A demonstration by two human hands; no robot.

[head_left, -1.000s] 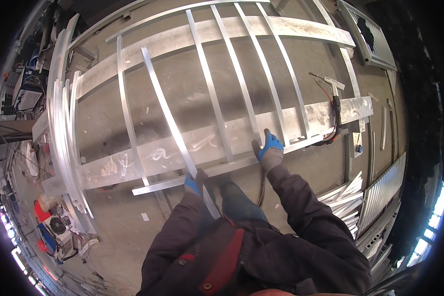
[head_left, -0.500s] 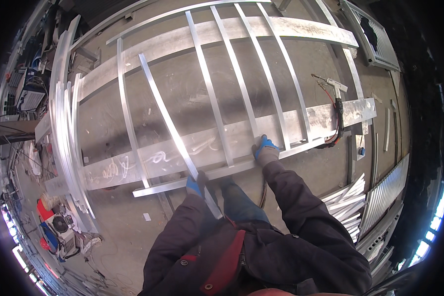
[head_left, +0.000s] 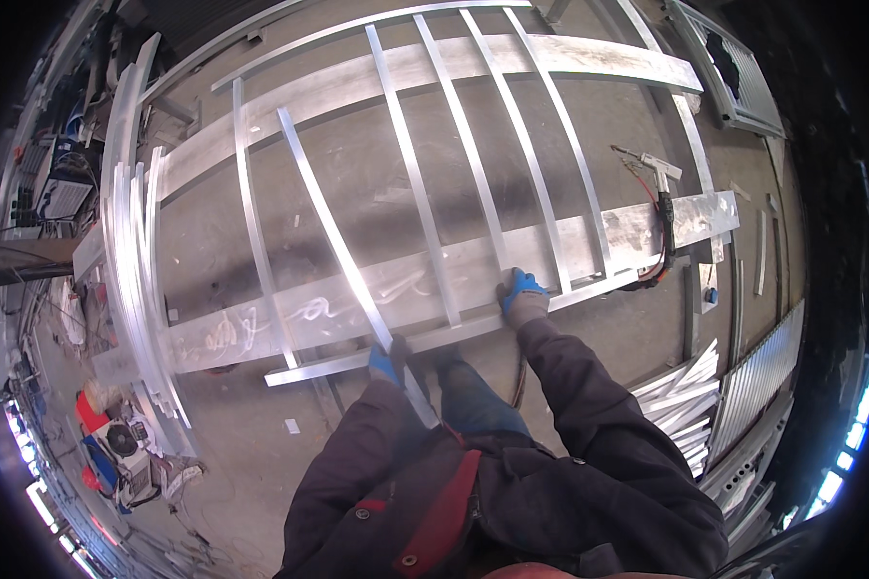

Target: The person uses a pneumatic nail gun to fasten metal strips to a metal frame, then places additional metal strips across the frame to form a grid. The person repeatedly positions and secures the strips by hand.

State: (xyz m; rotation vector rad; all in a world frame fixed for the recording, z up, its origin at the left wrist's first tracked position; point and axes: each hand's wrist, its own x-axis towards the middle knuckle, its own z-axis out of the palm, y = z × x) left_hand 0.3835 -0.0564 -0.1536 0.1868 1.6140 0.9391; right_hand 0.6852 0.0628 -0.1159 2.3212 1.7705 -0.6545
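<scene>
We see one loose metal strip (head_left: pixel 343 256) slanting across the frame on the floor; its near end sits in the left hand (head_left: pixel 386 364), whose blue-gloved fingers are curled round it. The strip rises from that hand up and to the left, crossing over the near wide plate (head_left: pixel 290 323) and ending just short of the far wide plate (head_left: pixel 377 82).

The right hand (head_left: pixel 521 294), also in a blue glove, presses down on the near plate where one upright bar (head_left: pixel 468 145) meets it; we cannot tell whether its fingers grip anything or just rest flat.

We count two wide plates lying crosswise and five thin bars laid over them, not counting the loose strip. One narrower flat bar (head_left: pixel 357 359) lies along the near plate's lower edge.

To the right, one welding torch (head_left: pixel 652 169) with its cable rests on the plate's end. On the left stands a stack of bent strips (head_left: pixel 130 280), and at lower right a pile of short offcuts (head_left: pixel 681 386).
</scene>
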